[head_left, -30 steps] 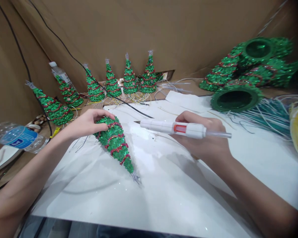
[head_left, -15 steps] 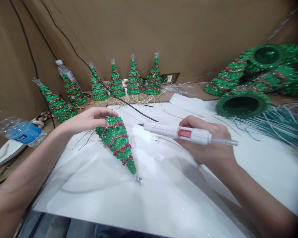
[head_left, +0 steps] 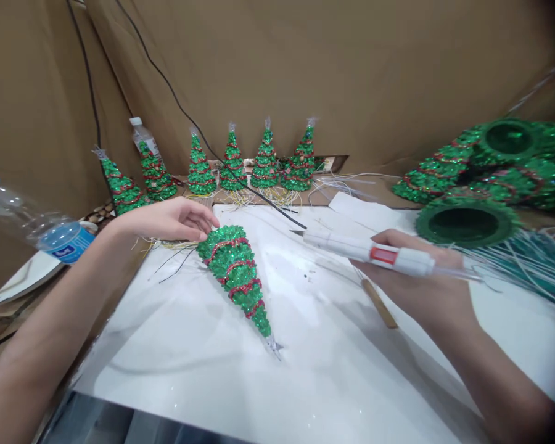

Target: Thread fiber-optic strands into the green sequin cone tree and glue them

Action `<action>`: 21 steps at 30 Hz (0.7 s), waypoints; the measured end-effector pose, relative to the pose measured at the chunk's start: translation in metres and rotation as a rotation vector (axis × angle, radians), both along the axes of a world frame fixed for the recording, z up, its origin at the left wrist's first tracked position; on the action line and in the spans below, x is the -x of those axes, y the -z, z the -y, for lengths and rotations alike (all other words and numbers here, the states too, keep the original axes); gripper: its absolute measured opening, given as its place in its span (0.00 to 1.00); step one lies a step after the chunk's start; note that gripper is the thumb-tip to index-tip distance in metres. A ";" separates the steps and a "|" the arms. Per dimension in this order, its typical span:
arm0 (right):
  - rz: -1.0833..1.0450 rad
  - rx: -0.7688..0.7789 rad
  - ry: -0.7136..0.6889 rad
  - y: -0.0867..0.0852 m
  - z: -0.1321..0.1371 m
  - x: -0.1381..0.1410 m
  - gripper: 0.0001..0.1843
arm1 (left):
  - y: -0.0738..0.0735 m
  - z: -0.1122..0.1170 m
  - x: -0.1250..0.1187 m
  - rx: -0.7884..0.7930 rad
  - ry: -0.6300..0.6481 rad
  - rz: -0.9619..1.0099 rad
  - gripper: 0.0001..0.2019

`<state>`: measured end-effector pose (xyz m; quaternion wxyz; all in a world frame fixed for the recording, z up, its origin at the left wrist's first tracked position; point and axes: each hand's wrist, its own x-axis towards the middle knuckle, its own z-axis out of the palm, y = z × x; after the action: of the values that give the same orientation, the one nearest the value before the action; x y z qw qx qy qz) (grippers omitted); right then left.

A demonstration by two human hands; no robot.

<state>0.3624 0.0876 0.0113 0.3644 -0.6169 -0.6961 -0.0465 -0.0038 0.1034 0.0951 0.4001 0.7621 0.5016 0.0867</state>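
Note:
A small green glitter Christmas tree (head_left: 235, 271) with red garland lies on its side on white paper (head_left: 203, 382), its silver star tip toward me. By its base is my left hand (head_left: 176, 219), fingers loosely bent and apart from the thumb. The fingertips are at the base's edge; whether they touch it is hard to tell. My right hand (head_left: 425, 290) grips a white hot glue gun (head_left: 365, 250) with a red part. Its dark nozzle points left above the paper, and a clear glue stick extends from its back. Thin dark wires (head_left: 173, 265) lie near the base.
Several decorated trees (head_left: 266, 160) stand along the back, with loose wires at their feet. More trees (head_left: 467, 222) are piled at right, hollow bases showing. A wooden stick (head_left: 379, 305) lies under my right arm. A plastic bottle (head_left: 69, 240) is at left; a black cord (head_left: 185, 111) hangs across.
My left hand has drawn back left from the tree's base. The tree stays where it lay. My right hand has shifted slightly right with the glue gun, and the view has turned left.

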 end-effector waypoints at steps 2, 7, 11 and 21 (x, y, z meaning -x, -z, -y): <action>-0.009 0.129 0.018 -0.001 0.001 0.003 0.16 | 0.003 -0.003 0.003 0.005 0.024 -0.007 0.19; 0.097 0.311 -0.022 -0.003 0.003 0.007 0.17 | 0.009 -0.007 0.007 0.027 0.034 -0.015 0.19; 0.173 0.449 0.000 -0.002 0.002 0.016 0.21 | 0.011 -0.009 0.010 0.039 0.023 -0.009 0.19; 0.153 0.489 -0.172 0.028 -0.002 0.021 0.34 | 0.013 -0.010 0.012 0.000 0.039 -0.008 0.16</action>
<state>0.3415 0.0893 -0.0166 0.1534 -0.6197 -0.7621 0.1078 -0.0157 0.1131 0.0820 0.3997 0.7720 0.4884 0.0759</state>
